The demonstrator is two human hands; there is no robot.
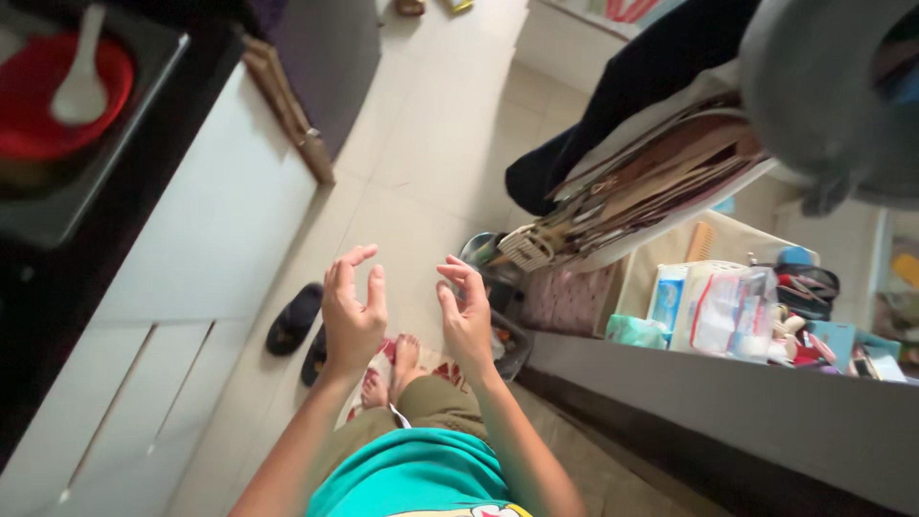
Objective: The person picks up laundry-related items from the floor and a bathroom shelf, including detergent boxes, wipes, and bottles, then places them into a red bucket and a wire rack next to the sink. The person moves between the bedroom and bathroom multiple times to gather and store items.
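Both hands are raised above the tiled floor (421,163): the left hand (351,311) and right hand (467,316) are held empty, fingers loosely curled and spread, palms facing each other.

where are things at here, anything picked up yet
Nothing looks done: both the left hand and the right hand are raised, open and empty, above the floor mat. The packets on the shelf to the right lie untouched.

A red bowl (38,105) with a white spoon (78,77) is sitting on the dark worktop (38,316), black slippers (292,319) are lying on the tiled floor (431,124), and packets (728,311) are crowding the shelf (728,402).
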